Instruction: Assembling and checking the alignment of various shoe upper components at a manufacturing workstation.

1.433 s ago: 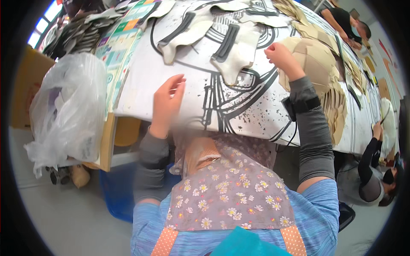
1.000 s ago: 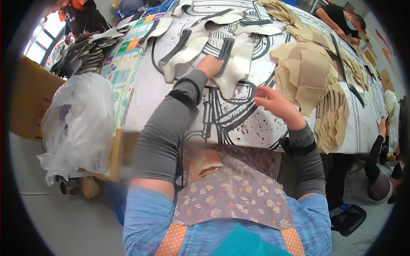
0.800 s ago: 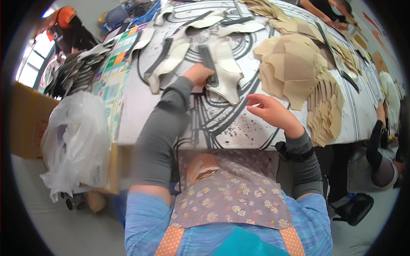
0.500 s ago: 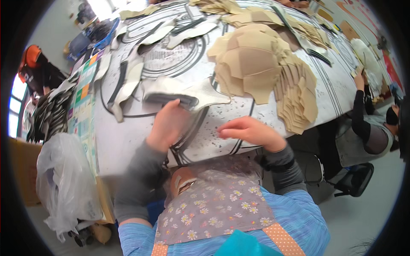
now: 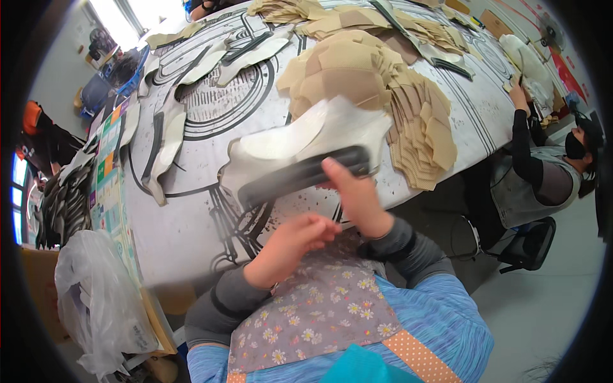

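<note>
My right hand (image 5: 361,201) grips a white fabric panel with a black padded strip (image 5: 300,175) along its near side. The thumb lies on top of the strip and the other fingers are underneath, mostly hidden. Held tilted above the table, the panel is slightly blurred by motion. My left hand (image 5: 287,246) is below and nearer to me, apart from the panel, with its fingers loosely stretched toward the right and nothing in them. Beyond the panel rises a heap of stacked beige fabric pieces (image 5: 345,70), beside a fanned stack of ribbed beige pieces (image 5: 421,127).
More white panels with black strips (image 5: 167,143) lie at the left of the marked white table (image 5: 166,236). A clear plastic bag (image 5: 102,293) hangs at the near left corner. Dark pieces (image 5: 64,204) are piled beyond the left edge. Another person (image 5: 543,166) sits at the right.
The panel has passed from my left hand to my right and come up and rightward. My left hand has let go and drawn back toward me. The view has shifted slightly.
</note>
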`<state>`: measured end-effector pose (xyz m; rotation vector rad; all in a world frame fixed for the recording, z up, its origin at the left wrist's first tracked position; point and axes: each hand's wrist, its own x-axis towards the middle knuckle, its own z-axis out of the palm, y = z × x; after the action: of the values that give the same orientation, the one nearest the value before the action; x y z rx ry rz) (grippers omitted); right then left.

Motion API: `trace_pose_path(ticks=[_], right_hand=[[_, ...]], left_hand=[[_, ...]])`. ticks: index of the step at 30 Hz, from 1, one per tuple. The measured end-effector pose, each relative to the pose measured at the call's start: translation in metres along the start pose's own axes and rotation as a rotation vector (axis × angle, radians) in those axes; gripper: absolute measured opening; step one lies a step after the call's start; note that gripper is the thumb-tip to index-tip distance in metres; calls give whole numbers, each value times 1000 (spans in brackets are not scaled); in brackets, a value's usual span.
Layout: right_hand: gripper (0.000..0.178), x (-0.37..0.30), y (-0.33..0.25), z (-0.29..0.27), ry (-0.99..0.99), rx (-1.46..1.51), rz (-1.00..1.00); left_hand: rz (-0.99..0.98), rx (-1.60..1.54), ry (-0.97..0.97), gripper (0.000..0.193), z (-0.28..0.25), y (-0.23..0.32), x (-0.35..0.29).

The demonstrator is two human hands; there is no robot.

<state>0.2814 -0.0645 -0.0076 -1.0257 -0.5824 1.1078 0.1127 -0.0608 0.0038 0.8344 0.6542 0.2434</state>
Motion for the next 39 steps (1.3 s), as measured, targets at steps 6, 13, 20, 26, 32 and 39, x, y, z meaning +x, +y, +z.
trace_pose_path(ticks=[6, 13, 20, 26, 32, 39], right_hand=[[15, 57, -111, -48, 44, -102, -220], [13, 219, -225, -132, -148, -198, -127], [33, 373, -337, -210, 74, 153, -386], [65, 399, -289, -216, 367, -46, 119], [39, 386, -230, -106, -114, -712, 91], [35, 326, -108, 127, -663, -1252, -100]], left_hand=[[251, 546, 88, 14, -27, -3, -33], [739, 1026, 930, 13, -72, -56, -44], [897, 1501, 1134, 25, -82, -88, -27], [817, 1561, 1213, 35, -82, -87, -23], [826, 1602, 1146, 36, -86, -84, -27], [874, 1536, 1136, 35, -94, -80, -29]])
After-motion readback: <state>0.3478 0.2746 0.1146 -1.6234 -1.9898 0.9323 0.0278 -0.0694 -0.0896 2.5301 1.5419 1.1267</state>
